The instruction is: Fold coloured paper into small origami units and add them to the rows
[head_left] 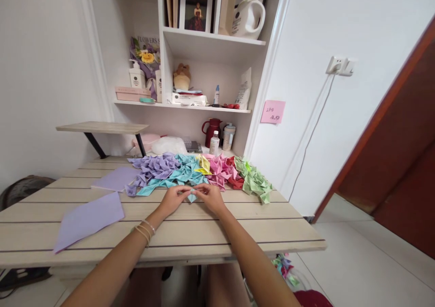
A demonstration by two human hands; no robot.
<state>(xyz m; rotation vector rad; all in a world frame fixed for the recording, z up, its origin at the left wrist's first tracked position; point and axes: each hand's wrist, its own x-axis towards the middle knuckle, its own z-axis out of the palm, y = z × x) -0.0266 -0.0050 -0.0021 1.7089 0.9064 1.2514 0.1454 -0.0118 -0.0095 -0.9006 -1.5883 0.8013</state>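
Between the fingertips of both hands is a small blue folded paper piece (192,197), its lower point showing under the fingers. My left hand (174,199) pinches it from the left, and my right hand (211,197) from the right; the fingers hide its upper part. Just behind the hands lie heaps of folded paper pieces: purple (154,167), blue (181,173), yellow (204,165), pink (219,168), red (236,180) and green (254,180). A purple paper sheet (90,221) lies on the table to the left of my left hand.
More purple paper (117,178) sits beside the purple heap. A small raised stand (102,127) occupies the table's back left. Behind are a bottle (214,143), a red jug (212,132) and a shelf unit (214,36). Colourful folded papers (284,267) lie below the table's right edge.
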